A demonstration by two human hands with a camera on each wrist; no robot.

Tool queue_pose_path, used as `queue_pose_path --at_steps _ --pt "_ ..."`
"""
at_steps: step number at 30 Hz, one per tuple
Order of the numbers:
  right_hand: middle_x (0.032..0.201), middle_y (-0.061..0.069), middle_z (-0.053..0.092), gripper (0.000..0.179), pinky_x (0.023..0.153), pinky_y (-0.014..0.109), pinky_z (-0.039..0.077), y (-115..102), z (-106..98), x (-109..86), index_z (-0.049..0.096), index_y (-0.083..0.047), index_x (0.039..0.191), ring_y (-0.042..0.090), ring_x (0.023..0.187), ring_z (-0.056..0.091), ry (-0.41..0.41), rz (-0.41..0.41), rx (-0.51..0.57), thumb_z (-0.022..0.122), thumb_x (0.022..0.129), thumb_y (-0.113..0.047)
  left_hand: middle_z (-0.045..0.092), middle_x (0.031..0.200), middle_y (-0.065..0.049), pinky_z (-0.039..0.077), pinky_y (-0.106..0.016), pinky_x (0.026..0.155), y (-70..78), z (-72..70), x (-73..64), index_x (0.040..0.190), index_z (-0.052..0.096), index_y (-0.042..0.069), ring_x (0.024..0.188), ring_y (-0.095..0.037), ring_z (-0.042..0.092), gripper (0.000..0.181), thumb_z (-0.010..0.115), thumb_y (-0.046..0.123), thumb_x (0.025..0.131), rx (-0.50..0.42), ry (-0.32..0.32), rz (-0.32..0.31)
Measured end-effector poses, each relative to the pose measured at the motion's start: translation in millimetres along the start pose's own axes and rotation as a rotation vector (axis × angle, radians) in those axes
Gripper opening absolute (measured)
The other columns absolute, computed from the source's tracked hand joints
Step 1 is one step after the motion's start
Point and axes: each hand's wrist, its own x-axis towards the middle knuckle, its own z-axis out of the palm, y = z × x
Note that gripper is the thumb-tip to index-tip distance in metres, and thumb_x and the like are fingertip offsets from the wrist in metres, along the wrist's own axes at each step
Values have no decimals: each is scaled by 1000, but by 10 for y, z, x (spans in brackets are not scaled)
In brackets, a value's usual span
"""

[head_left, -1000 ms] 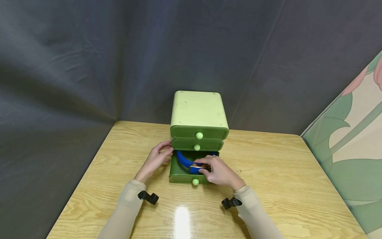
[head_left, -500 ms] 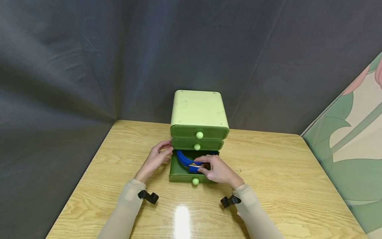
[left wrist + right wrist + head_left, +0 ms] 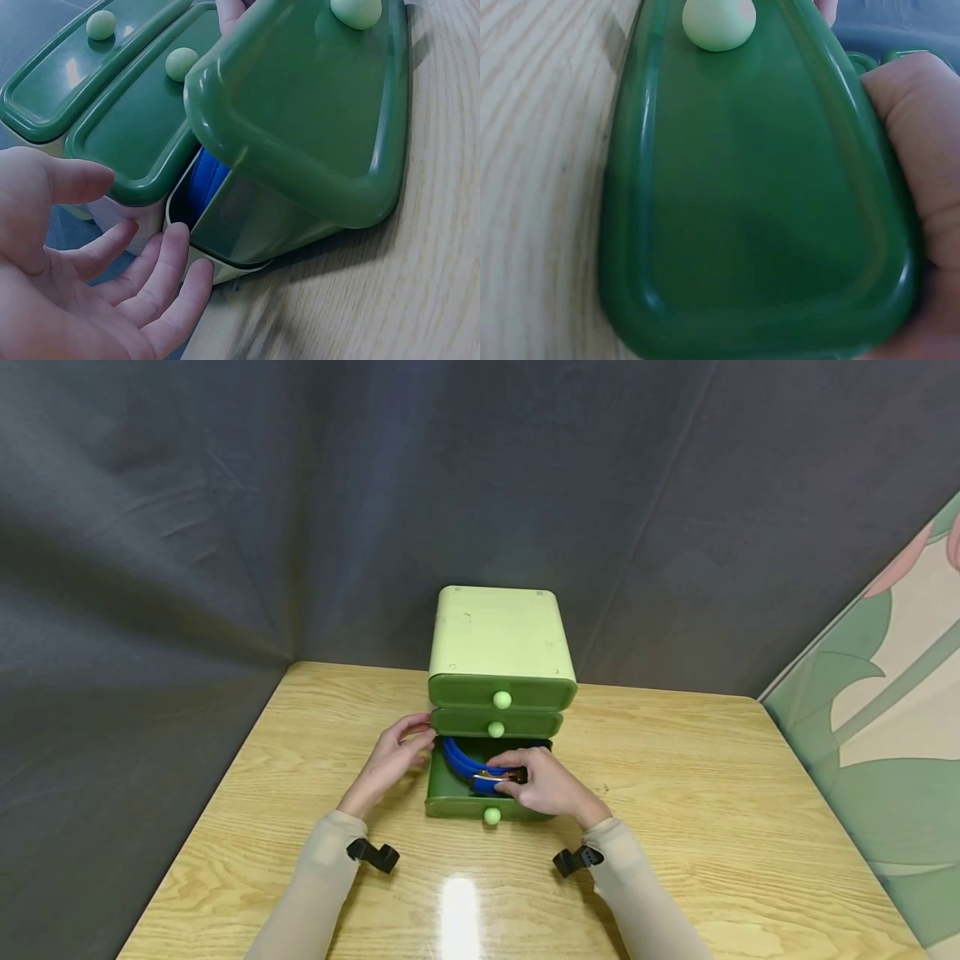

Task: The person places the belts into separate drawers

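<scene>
A blue belt (image 3: 459, 763) with a gold-coloured buckle lies curled in the pulled-out bottom drawer (image 3: 457, 808) of a small green cabinet (image 3: 498, 631). My right hand (image 3: 553, 787) reaches over the drawer's front and pinches the belt at its buckle end between thumb and fingers. In the right wrist view, the drawer front (image 3: 750, 180) hides the belt and most of that hand. My left hand (image 3: 388, 762) has relaxed fingers at the cabinet's left side. In the left wrist view, its fingertips are right by the bottom compartment's edge, and a blue strip of belt (image 3: 206, 180) shows inside.
Above the open drawer, the top drawer (image 3: 465, 692) and middle drawer (image 3: 457, 723) are closed, each with a round pale green knob. The cabinet stands on a wooden table (image 3: 675, 793) before a dark grey curtain (image 3: 525, 468). A floral panel (image 3: 900, 760) borders the right.
My right hand has shifted slightly left, moving the belt's buckle end a little left inside the drawer. The left hand has stayed in place.
</scene>
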Motion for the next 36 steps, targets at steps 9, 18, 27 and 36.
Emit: queue_pose_path --at_steps 9,18,27,36 --pt "126 16 77 33 45 19 27 27 5 34 75 -9 131 0 42 25 -10 11 34 75 99 -15 57 149 -23 59 -49 100 -1 19 7 155 50 3 125 -38 65 50 59 22 109 7 7 -3" --pt "115 8 81 27 50 19 32 33 -43 100 78 -7 124 1 50 40 -72 10 56 78 97 -10 57 149 -24 59 -49 100 -5 17 7 155 50 2 126 -39 65 50 59 21 110 10 5 4" --pt "114 9 81 25 59 20 43 43 -58 136 80 -4 120 8 75 61 -113 11 49 80 94 -6 57 149 -22 59 -48 101 -15 22 11 155 50 3 124 -35 65 51 59 23 110 8 2 -5" --pt "112 5 82 24 77 22 56 29 -53 154 81 -7 117 11 94 72 -119 7 10 82 94 -9 57 150 -23 60 -46 99 -14 5 -3 155 50 3 123 -34 65 51 58 24 110 17 7 0"
